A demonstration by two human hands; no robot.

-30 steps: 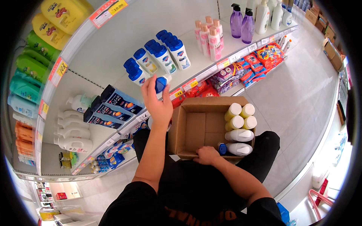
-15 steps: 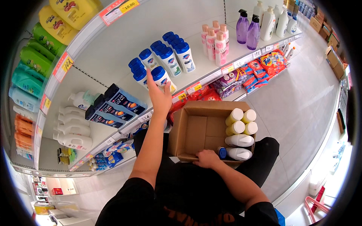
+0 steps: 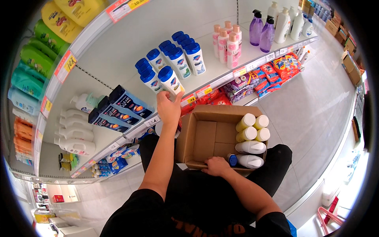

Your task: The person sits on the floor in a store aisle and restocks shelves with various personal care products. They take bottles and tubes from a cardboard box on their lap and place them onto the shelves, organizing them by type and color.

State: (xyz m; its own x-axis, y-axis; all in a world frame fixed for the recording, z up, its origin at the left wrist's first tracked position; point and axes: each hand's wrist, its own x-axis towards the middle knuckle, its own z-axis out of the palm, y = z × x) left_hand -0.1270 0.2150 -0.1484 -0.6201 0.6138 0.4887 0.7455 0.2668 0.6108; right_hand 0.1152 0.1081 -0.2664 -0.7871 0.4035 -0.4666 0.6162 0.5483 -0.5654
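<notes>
**Left hand on a blue-capped bottle at the shelf, right hand on the box**

Left grip (image 3: 169, 106) closed around the lower half of a white bottle with a blue cap (image 3: 170, 80), fingers wrapped from below, thumb side hidden behind the bottle. Bottle upright, base at the front edge of the white shelf (image 3: 118, 51), just beside the row of matching blue-capped bottles (image 3: 179, 55); whether the base rests on the shelf or hangs just above it cannot be told. Left arm stretched up and forward, nearly straight, wrist bent slightly back.

Right grip (image 3: 216, 166) laid palm-down over the near rim of the open cardboard box (image 3: 205, 138), fingers curled loosely on the edge, nothing enclosed. Right forearm bent in from the lower right, elbow low.

Inside the box, against its right wall: cream and white bottles (image 3: 250, 134), some standing, two lying flat, one with a blue cap touching the right hand's fingertips. Box resting on the lap, on black trousers.

Farther out: pink bottles (image 3: 227, 41) and purple pump bottles (image 3: 261, 27) along the same shelf, dark blue bottles (image 3: 118, 108) lying one shelf lower. Lower shelf goods partly covered by the left arm and the box; rim of view dark and bent.
</notes>
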